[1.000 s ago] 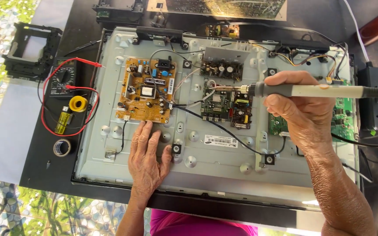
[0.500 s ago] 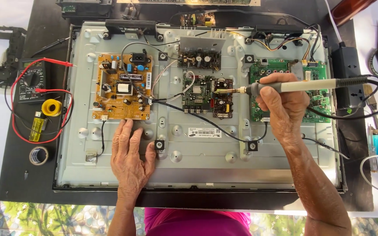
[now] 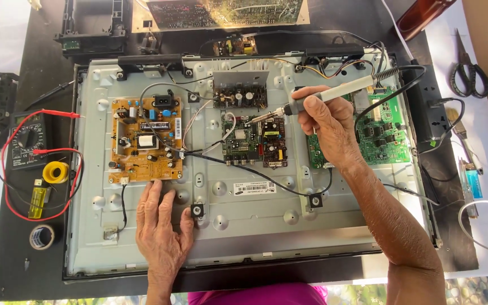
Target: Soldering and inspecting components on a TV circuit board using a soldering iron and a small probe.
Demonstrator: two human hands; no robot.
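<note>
**Soldering iron over the middle board**

My right hand [image 3: 327, 127] is closed around the grey handle of the soldering iron [image 3: 323, 97], fingers wrapped tight, with the cord running off toward the upper right. The iron's tip points left and down and sits at the top edge of the small green circuit board [image 3: 255, 142] in the middle of the open television back [image 3: 244, 226]; I cannot tell whether the tip actually touches it.

My left hand [image 3: 162, 234] lies flat and open on the metal back panel, palm down, fingers spread, holding nothing. Its fingertips rest just below the tan power board [image 3: 145, 138], beside a black cable [image 3: 244, 169] that crosses the panel.

Another green board [image 3: 388, 135] sits just right of my right hand, partly hidden behind it. A silver-shielded board [image 3: 239, 89] sits above the middle one.

On the dark worktop [image 3: 7, 265] to the left lie a black multimeter [image 3: 25, 141] with red leads, a yellow spool [image 3: 55, 172], and a roll of tape [image 3: 43, 236]. Scissors [image 3: 470, 68] lie well apart at the far right.
</note>
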